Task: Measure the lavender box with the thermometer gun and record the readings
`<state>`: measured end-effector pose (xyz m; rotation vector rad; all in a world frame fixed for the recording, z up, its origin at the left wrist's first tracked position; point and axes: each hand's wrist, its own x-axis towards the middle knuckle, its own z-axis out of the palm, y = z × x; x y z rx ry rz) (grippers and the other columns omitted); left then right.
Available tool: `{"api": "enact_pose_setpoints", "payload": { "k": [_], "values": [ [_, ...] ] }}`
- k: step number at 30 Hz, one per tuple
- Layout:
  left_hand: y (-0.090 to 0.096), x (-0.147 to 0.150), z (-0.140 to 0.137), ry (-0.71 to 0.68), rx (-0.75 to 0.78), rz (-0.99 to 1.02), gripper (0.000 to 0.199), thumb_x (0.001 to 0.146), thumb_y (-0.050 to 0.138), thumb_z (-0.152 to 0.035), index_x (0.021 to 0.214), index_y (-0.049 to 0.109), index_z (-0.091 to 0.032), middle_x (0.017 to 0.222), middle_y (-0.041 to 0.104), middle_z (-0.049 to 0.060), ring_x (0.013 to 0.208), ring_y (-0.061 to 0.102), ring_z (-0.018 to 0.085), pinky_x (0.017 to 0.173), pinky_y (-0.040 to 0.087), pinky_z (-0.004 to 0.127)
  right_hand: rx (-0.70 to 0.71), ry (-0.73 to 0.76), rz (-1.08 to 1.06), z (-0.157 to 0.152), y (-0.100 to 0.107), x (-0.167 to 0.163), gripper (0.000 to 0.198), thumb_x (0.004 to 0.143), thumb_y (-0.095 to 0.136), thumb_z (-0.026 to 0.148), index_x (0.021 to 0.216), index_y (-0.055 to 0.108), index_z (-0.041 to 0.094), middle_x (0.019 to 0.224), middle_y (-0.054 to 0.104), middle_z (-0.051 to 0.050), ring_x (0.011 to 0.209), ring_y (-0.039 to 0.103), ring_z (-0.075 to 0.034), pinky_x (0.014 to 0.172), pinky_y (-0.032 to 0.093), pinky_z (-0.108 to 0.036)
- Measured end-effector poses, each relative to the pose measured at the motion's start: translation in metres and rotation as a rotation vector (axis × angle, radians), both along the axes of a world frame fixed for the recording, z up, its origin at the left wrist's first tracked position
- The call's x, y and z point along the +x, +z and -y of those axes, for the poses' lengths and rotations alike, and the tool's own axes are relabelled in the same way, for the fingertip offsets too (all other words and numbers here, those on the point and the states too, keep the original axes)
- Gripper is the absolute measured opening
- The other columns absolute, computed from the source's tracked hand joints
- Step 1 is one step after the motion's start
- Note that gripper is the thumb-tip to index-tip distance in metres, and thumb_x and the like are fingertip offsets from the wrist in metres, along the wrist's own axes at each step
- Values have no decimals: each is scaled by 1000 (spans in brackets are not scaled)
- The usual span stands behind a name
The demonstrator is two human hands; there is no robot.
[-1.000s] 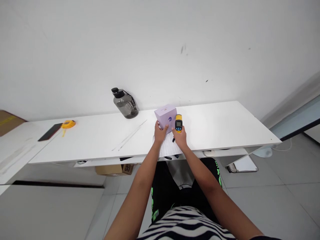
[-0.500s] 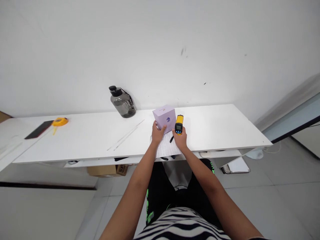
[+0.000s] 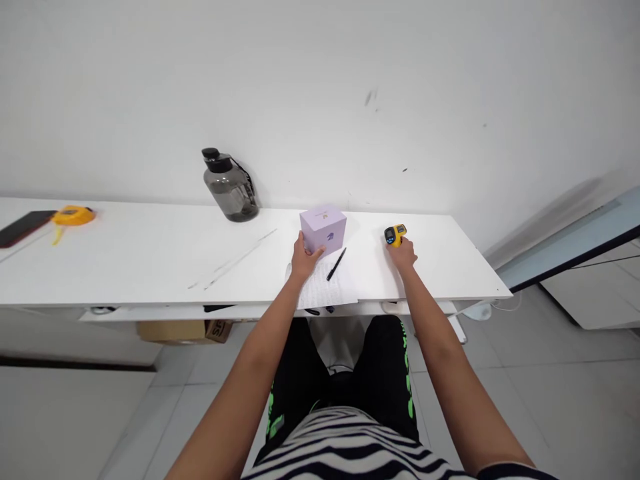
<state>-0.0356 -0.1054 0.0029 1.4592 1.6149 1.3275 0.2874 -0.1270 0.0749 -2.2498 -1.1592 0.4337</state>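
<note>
My left hand (image 3: 305, 258) grips the lower front left of a lilac box (image 3: 323, 231) with a dark blue logo. The box stands on the white table, its top facing up. Farther right, my right hand (image 3: 403, 254) is closed round the handle of a yellow and black infrared thermometer (image 3: 395, 235), whose small screen and blue buttons face me. A black pen (image 3: 337, 264) lies between the two hands, partly over a written sheet of paper (image 3: 320, 288) near the front edge. My left wrist covers part of that sheet.
A grey water bottle (image 3: 231, 189) with a black cap stands against the wall. At the left lie a yellow tape measure (image 3: 73, 215) and a dark flat item (image 3: 25, 229). Under the white table (image 3: 150, 267) runs a shelf, with a cardboard box (image 3: 175, 330) below it.
My right hand has carried the thermometer away from the lilac box to the right, which uncovers the pen. My left hand stays on the box. The camera view has shifted somewhat.
</note>
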Motion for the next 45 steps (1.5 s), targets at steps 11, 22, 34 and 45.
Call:
{"api": "enact_pose_setpoints", "payload": {
  "k": [11,22,34,45],
  "values": [
    [2,2,0,-6,-25,65,95,100,85,-49,184,42,-33,164,56,15,96,63,20,107,61,44,-116,253,303,0,-14,-11,81,102,60,22,181,41,25,181,47,-23,167,42,-42,132,41,-63],
    [3,2,-1,31,72,113,78,101,80,-58,168,61,-23,158,66,22,126,68,34,114,59,52,194,1004,615,9,-47,-96,73,96,60,2,164,70,28,188,47,-19,178,36,-44,139,31,-74],
    [5,2,0,155,-7,223,63,103,76,-33,162,57,-19,152,68,18,117,69,25,115,59,44,198,963,390,26,-42,-70,23,110,54,19,121,74,21,119,85,-17,114,78,-33,121,53,-56],
    [-1,1,2,149,47,137,42,104,73,-33,142,69,-18,146,69,20,123,71,32,115,59,51,518,640,-378,20,-47,-116,53,109,43,70,80,61,29,84,61,-4,90,63,-25,91,58,-42]
  ]
}}
